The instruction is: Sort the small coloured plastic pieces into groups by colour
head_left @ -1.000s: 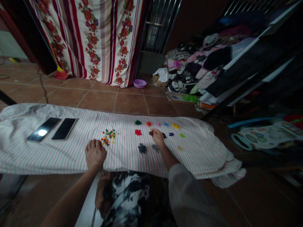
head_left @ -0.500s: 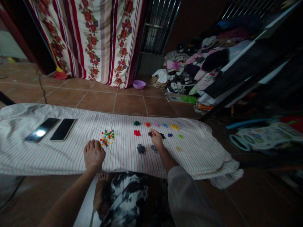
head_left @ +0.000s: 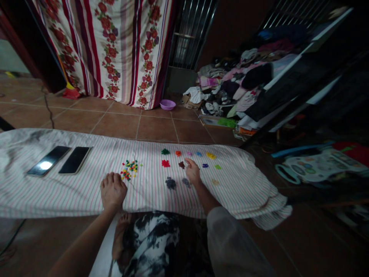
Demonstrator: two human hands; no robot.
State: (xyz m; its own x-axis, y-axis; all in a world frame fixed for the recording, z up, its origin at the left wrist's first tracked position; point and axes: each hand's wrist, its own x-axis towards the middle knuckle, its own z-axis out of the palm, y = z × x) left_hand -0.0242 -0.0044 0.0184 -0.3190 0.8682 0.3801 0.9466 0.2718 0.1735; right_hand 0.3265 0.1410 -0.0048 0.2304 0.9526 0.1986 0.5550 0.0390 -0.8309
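My left hand (head_left: 113,189) lies palm down on a striped cloth (head_left: 86,196), its fingers resting flat. Just beyond its fingertips is a loose mix of small coloured pieces (head_left: 129,169) in red, green, yellow and orange. My right hand (head_left: 192,170) hovers over the sorted heaps, index finger stretched out, with nothing visible in it. Left of its fingers lies a brown heap (head_left: 181,165); the black heap is hidden beneath the hand. Around it are red (head_left: 165,163), dark green (head_left: 165,151), orange (head_left: 178,153), yellow (head_left: 211,155) and dark grey (head_left: 170,183) heaps.
Two phones (head_left: 75,160) lie at the left on the cloth. Beyond the cloth-covered surface are a tiled floor, a purple basin (head_left: 167,104), a floral curtain (head_left: 127,54) and a pile of clothes (head_left: 230,80). A white toy panel (head_left: 319,163) stands at the right.
My right hand has shifted slightly right, off the brown heap and over the black one. My left hand stays in place. The whole view has shifted a little.
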